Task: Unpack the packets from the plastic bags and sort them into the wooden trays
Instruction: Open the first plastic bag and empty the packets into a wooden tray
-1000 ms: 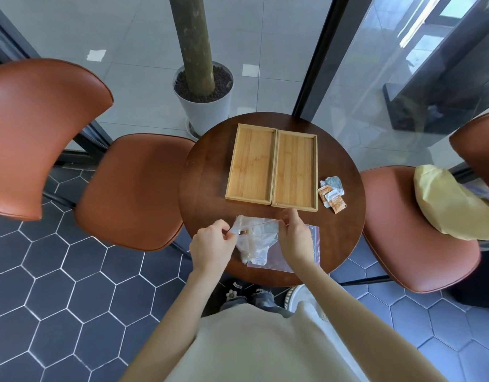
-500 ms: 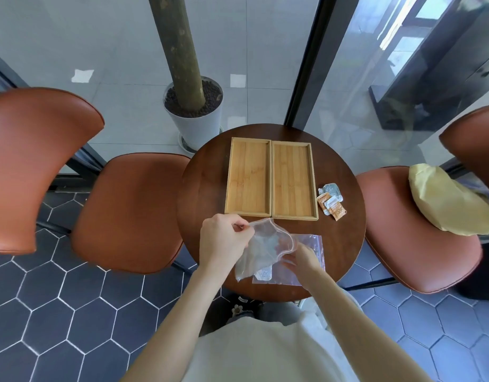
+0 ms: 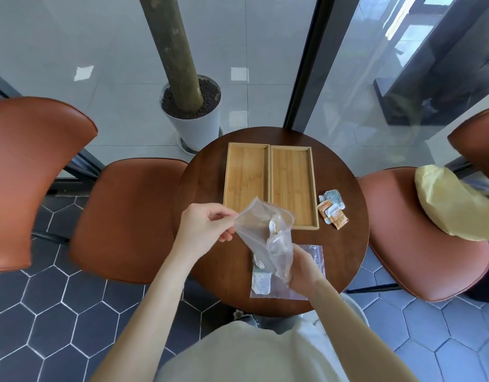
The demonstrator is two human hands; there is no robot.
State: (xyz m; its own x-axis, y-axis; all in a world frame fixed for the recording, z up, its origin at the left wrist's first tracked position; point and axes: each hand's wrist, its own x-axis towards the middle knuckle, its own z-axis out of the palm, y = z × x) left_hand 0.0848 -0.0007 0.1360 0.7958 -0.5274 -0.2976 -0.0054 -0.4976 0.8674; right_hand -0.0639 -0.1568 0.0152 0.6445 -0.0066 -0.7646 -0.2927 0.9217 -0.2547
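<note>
My left hand [image 3: 207,224] pinches the open top edge of a clear plastic bag [image 3: 261,232] and holds it up over the table. My right hand [image 3: 302,267] grips the bag's lower end. Small white packets show through the bag. A second clear bag [image 3: 313,252] lies flat on the table under my hands, with a white packet [image 3: 261,282] at its near left. Two wooden trays, the left tray [image 3: 246,177] and the right tray [image 3: 291,186], lie side by side with nothing in them. A small pile of orange and grey packets [image 3: 332,209] sits right of the trays.
The round dark wooden table [image 3: 204,188] stands between brown leather chairs, one on the left [image 3: 122,216] and one on the right [image 3: 419,244] bearing a yellow cushion [image 3: 452,205]. A potted tree trunk [image 3: 191,114] and a glass wall stand behind the table.
Both hands have lifted the bag off the table and pulled it apart. My left hand has risen with the bag's top edge while my right hand has dropped to its lower end.
</note>
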